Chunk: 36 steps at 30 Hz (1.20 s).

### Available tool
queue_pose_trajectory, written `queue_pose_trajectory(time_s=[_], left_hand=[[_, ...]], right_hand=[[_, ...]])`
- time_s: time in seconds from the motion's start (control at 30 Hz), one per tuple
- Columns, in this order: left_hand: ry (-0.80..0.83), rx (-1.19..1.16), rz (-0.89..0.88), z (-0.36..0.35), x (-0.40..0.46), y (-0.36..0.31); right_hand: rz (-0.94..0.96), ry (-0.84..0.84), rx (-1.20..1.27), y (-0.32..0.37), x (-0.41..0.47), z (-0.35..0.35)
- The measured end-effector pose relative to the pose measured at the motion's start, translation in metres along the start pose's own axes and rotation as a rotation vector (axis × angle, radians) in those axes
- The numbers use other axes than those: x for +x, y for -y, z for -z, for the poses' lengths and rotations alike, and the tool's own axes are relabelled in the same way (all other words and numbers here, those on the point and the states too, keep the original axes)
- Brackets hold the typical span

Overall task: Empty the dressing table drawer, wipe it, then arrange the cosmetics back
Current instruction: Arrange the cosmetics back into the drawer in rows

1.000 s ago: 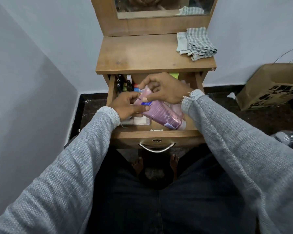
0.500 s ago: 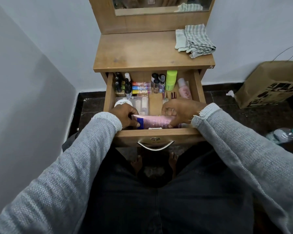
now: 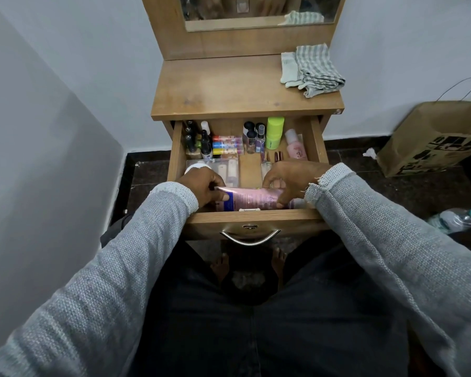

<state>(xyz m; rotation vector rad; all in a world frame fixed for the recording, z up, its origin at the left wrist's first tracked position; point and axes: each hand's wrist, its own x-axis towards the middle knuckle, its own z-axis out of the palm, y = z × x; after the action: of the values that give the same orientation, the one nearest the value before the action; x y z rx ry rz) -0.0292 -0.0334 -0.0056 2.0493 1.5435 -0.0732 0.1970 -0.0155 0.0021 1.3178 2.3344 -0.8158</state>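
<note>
At the far left of the open drawer (image 3: 178, 148), dark dropper bottles (image 3: 195, 141) are stood upright in the back corner, with three coloured lip balm tubes (image 3: 227, 145) laid flat in a stack just beside them. In front of these a clear plastic case (image 3: 226, 168) is seen, partly covered by the left hand (image 3: 201, 186). That hand's fingers and thumb are curled round the blue-banded end of a pink tube (image 3: 256, 198), which is held lying crosswise along the drawer's front wall. Further right, small glass bottles (image 3: 253, 137) and a lime-green container (image 3: 274, 132) are stood at the back, and a pale pink bottle (image 3: 295, 148) is laid near the right wall. The other end of the pink tube is gripped by the right hand (image 3: 291, 179), its thumb pressed on the tube's side and its fingers curled over the top. On the dressing table top (image 3: 215, 88), a striped cloth (image 3: 313, 70) is bunched at the back right corner. On the floor at the far right a brown paper bag (image 3: 435, 137) is stood, with a plastic water bottle (image 3: 456, 220) lying near it
</note>
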Motion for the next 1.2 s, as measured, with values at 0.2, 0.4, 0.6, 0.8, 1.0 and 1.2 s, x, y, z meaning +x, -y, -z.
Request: queue_pose_trajectory(time_s=[0.2, 0.4, 0.6, 0.8, 1.0, 1.2], left_hand=[[-0.063, -0.099, -0.037, -0.001, -0.006, 0.002], [-0.202, -0.114, -0.071, 0.005, -0.012, 0.000], [-0.281, -0.112, -0.094, 0.002, -0.024, -0.006], [-0.130, -0.008, -0.004, -0.002, -0.026, -0.008], [-0.118, 0.047, -0.028, -0.003, -0.027, -0.012], [-0.146, -0.008, -0.079, 0.000, -0.035, -0.016]], right_hand=[[-0.020, -0.069, 0.059, -0.004, -0.007, -0.005], [0.012, -0.392, 0.191, 0.003, -0.033, -0.011], [-0.030, -0.467, 0.106, 0.015, -0.043, -0.024], [-0.054, -0.274, 0.048, 0.023, -0.042, -0.016], [-0.058, -0.266, 0.049, 0.021, -0.039, -0.014], [-0.010, -0.449, 0.145, 0.015, -0.043, -0.022]])
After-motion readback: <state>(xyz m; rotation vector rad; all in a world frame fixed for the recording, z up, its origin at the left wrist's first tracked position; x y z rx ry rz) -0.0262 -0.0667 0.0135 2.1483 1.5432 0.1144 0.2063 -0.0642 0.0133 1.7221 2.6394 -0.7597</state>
